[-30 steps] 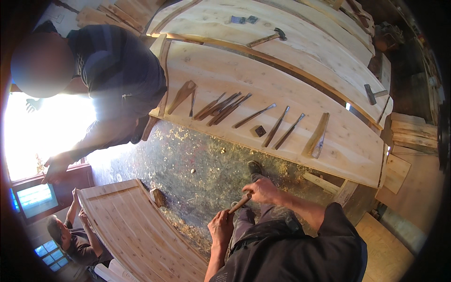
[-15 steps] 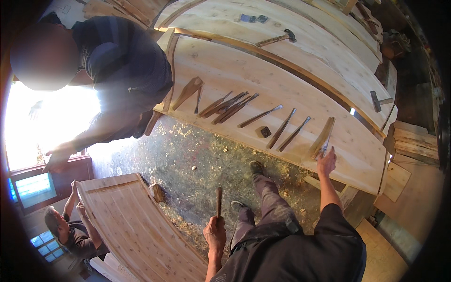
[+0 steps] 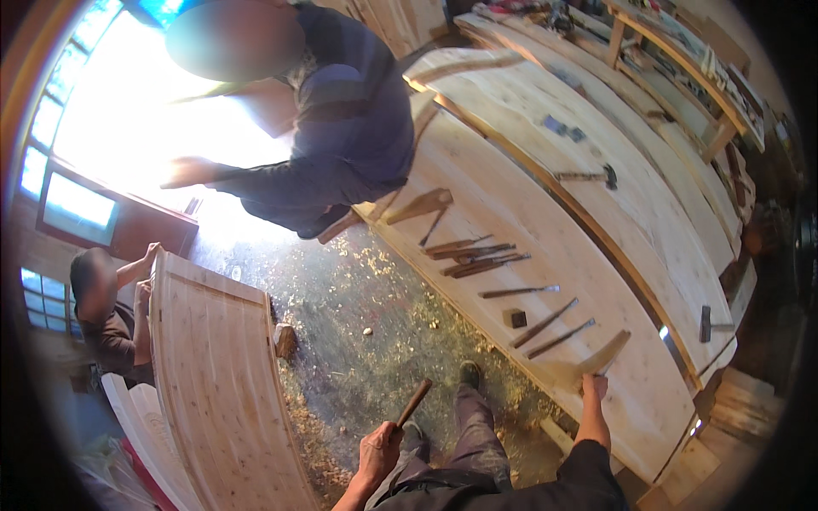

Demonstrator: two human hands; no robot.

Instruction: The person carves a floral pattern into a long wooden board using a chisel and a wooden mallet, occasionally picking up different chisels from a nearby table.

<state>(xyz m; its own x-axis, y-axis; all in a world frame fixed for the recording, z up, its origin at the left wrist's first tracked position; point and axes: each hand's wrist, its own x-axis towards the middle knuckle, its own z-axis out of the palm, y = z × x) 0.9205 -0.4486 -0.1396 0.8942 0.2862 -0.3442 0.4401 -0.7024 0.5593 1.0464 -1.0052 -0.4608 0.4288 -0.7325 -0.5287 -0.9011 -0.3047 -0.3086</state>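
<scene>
My left hand (image 3: 378,451) is closed round a brown wooden tool handle (image 3: 415,403), which points up and away over the floor. The tool's other end is hidden in my fist. At the near right part of a long pale wooden panel (image 3: 630,307), my right hand (image 3: 595,387) rests with curled fingers. Something thin and greyish shows at those fingers, too small to name. Beside them lies a pale tapered wooden piece (image 3: 609,353). Farther left along the panel are several wood-handled chisels (image 3: 545,322), a small dark block (image 3: 515,318) and a paddle-shaped wooden piece (image 3: 422,205).
Another panel behind carries a hammer (image 3: 588,176) and a second hammer (image 3: 705,324). One person (image 3: 341,111) leans at the panel's far left end. Another person (image 3: 115,315) holds a standing plank panel (image 3: 217,375) at left. Wood chips litter the floor (image 3: 349,332).
The view has swung, so the panels and tools appear lower and farther right. The handle in my left hand now tilts to the right. My right hand stays by the tapered wooden piece.
</scene>
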